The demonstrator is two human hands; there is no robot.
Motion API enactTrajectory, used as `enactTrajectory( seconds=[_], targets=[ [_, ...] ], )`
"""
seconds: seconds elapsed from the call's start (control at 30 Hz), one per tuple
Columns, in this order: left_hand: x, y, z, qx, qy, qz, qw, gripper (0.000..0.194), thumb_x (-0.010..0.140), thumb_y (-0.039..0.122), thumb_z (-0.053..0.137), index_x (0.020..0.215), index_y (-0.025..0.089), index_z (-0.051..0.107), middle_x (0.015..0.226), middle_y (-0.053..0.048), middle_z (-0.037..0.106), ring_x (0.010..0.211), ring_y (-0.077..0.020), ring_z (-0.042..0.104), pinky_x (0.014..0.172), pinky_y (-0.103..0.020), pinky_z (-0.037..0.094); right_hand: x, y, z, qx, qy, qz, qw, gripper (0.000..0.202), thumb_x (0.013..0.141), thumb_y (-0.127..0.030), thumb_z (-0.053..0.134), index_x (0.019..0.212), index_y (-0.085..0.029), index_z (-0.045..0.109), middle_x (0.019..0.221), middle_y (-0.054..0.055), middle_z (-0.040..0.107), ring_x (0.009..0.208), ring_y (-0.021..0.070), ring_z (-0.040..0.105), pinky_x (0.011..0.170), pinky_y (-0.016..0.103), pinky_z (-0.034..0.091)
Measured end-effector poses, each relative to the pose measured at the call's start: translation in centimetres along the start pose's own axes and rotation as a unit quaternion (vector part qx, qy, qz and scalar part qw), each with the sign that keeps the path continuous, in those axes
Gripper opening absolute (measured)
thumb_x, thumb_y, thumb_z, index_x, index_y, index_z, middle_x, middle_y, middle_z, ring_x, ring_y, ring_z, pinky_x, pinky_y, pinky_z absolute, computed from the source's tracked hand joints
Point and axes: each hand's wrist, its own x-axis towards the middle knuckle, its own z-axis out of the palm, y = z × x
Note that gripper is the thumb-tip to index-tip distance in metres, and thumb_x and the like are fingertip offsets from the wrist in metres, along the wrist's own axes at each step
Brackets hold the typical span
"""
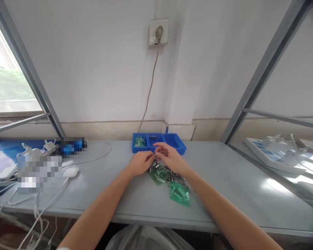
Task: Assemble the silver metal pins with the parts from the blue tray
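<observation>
My left hand (140,162) and my right hand (171,159) meet over the middle of the table, fingertips close together. Both are closed in a pinch around something small that I cannot make out. Under and beside them lies a heap of small shiny metal parts (169,176), mixed with green plastic bags (159,174). One green bag (179,193) with metal pieces inside lies nearer the table's front edge. Just behind my hands stand joined blue trays (182,148): the left compartment holds green bags (140,141), the middle one a row of small metal pieces (152,136).
White cables and a white charger (71,172) lie on the left of the grey table (104,194). Grey metal posts (240,100) rise at both sides. A cord (151,83) runs down from the wall socket (158,33) behind the trays.
</observation>
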Motion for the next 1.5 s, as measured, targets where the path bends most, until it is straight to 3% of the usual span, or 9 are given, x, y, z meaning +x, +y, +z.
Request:
enactTrajectory(
  seconds=[0.17,0.5,0.7,0.83,0.97,1.07,1.3,1.4,1.5],
  targets=[
    [0.1,-0.1,-0.2,-0.067,0.009,-0.028,0.997,0.034,0.095,0.034,0.035,0.08,0.019,0.06,0.075,0.0,0.065,0.069,-0.0139,0.057,0.065,-0.023,0.043,0.3,0.1,-0.2,0.133,0.066,0.019,0.989,0.034,0.081,-0.041,0.061,0.107,-0.019,0.062,0.099,0.008,0.067,0.082,0.0178,0.065,0.082,0.039,0.055],
    [0.2,-0.1,-0.8,-0.113,0.039,-0.028,0.992,0.037,0.096,0.039,0.033,0.077,0.018,0.057,0.069,0.001,0.06,0.066,-0.0126,0.054,0.064,-0.023,0.042,0.5,0.1,-0.5,0.105,0.086,0.073,0.988,0.031,0.078,-0.049,0.062,0.086,-0.019,0.064,0.075,0.002,0.065,0.062,0.0152,0.059,0.062,0.03,0.051],
    [0.1,0.4,-0.9,-0.042,0.051,0.0,0.998,0.038,0.095,0.041,0.036,0.074,0.018,0.057,0.066,0.002,0.058,0.063,-0.0123,0.051,0.062,-0.024,0.038,0.6,-0.1,-3.1,0.367,0.072,0.11,0.921,0.034,0.08,-0.05,0.063,0.072,-0.021,0.048,0.063,-0.004,0.048,0.052,0.0103,0.045,0.05,0.024,0.039],
    [0.0,0.4,-0.6,-0.008,0.031,0.005,0.999,0.031,0.093,0.039,0.042,0.076,0.019,0.058,0.068,0.001,0.06,0.061,-0.0122,0.05,0.059,-0.023,0.036,0.6,0.5,-4.8,0.431,0.02,0.161,0.888,0.032,0.086,-0.038,0.055,0.066,-0.022,0.036,0.053,-0.007,0.026,0.043,0.0088,0.024,0.039,0.021,0.026],
    [0.0,0.3,-0.6,0.009,0.025,0.003,1.0,0.029,0.093,0.038,0.043,0.078,0.019,0.059,0.069,0.0,0.061,0.061,-0.0131,0.051,0.058,-0.023,0.035,0.6,0.9,-5.8,0.458,0.016,0.16,0.874,0.035,0.087,-0.036,0.053,0.065,-0.022,0.03,0.053,-0.008,0.02,0.043,0.008,0.018,0.038,0.019,0.023],
    [0.1,0.2,-0.6,0.019,0.02,0.003,1.0,0.028,0.092,0.037,0.043,0.078,0.019,0.059,0.069,0.0,0.061,0.061,-0.0135,0.051,0.057,-0.023,0.035,0.7,1.3,-6.4,0.425,0.034,0.177,0.887,0.034,0.085,-0.038,0.057,0.067,-0.021,0.034,0.053,-0.008,0.025,0.043,0.0068,0.021,0.038,0.018,0.022],
    [0.0,0.0,-0.3,0.027,0.023,-0.002,0.999,0.025,0.091,0.036,0.044,0.079,0.02,0.06,0.069,0.0,0.062,0.062,-0.0137,0.052,0.058,-0.023,0.036,0.9,3.1,-7.3,0.195,0.168,0.267,0.929,0.027,0.084,-0.042,0.055,0.074,-0.02,0.044,0.049,-0.008,0.034,0.039,0.0049,0.022,0.037,0.019,0.012],
    [0.1,0.0,-0.5,0.035,0.021,-0.004,0.999,0.025,0.092,0.035,0.044,0.08,0.02,0.061,0.069,0.001,0.062,0.062,-0.0139,0.053,0.058,-0.024,0.036,1.1,3.1,-7.2,0.138,0.203,0.283,0.927,0.032,0.083,-0.052,0.054,0.093,-0.022,0.047,0.052,-0.007,0.043,0.039,0.0063,0.026,0.038,0.019,0.015],
    [0.2,-0.2,-0.6,0.051,0.013,-0.002,0.999,0.024,0.091,0.034,0.045,0.082,0.02,0.062,0.071,0.0,0.063,0.064,-0.0144,0.054,0.059,-0.024,0.036,1.2,2.9,-7.0,0.063,0.211,0.254,0.942,0.033,0.084,-0.052,0.052,0.097,-0.022,0.049,0.054,-0.007,0.046,0.043,0.0088,0.036,0.042,0.02,0.025]
  ],
)
